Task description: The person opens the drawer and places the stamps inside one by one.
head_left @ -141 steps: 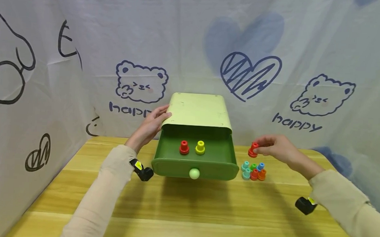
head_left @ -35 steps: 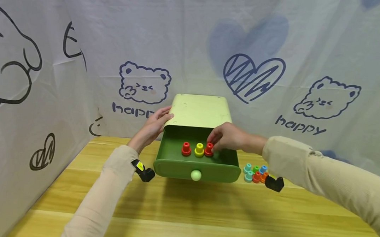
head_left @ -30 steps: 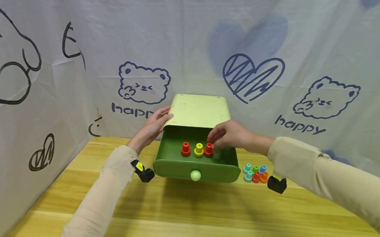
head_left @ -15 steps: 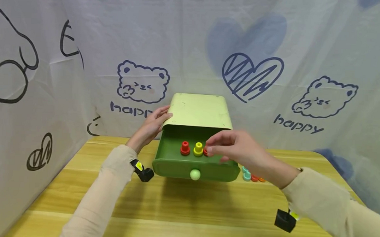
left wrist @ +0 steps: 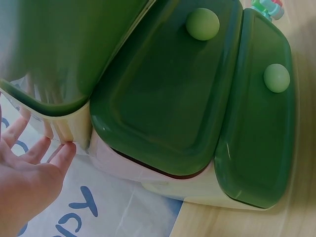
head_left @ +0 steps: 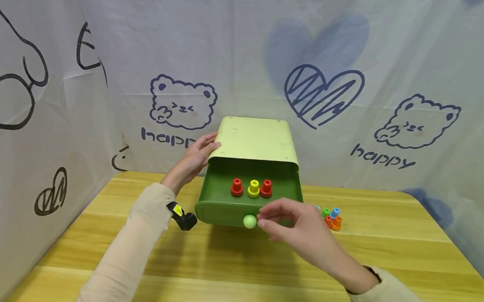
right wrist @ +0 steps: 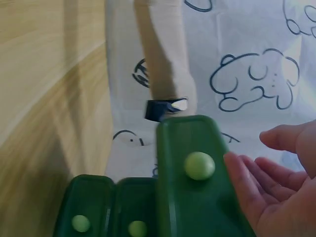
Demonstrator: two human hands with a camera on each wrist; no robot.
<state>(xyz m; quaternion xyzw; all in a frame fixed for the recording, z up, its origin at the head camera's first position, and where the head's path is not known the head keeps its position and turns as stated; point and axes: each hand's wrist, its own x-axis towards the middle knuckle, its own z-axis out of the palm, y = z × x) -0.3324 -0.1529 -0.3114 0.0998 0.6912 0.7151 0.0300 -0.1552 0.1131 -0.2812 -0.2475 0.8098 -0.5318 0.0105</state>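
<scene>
A cabinet with a pale yellow-green top (head_left: 256, 138) has its green upper drawer (head_left: 219, 213) pulled out. Inside the drawer stand a red stepped peg (head_left: 237, 187), a yellow peg (head_left: 254, 189) and a second red peg (head_left: 266, 188), side by side. My left hand (head_left: 193, 162) rests against the cabinet's left side; in the left wrist view its fingers (left wrist: 63, 157) touch the side wall. My right hand (head_left: 299, 228) is in front of the drawer, fingertips right beside the round light-green knob (head_left: 249, 221). In the right wrist view thumb and fingers are spread apart, holding nothing.
Several coloured pegs, among them an orange one (head_left: 336, 223) and a blue one (head_left: 335, 212), stand on the wooden table (head_left: 388, 247) right of the cabinet, partly hidden by the right hand. Two closed drawers (left wrist: 163, 98) sit below the upper one. A printed cloth (head_left: 331, 47) hangs behind.
My right hand carried a red peg from the table into the drawer, let go of it beside the yellow peg, then moved down to the knob. The left hand has stayed on the cabinet.
</scene>
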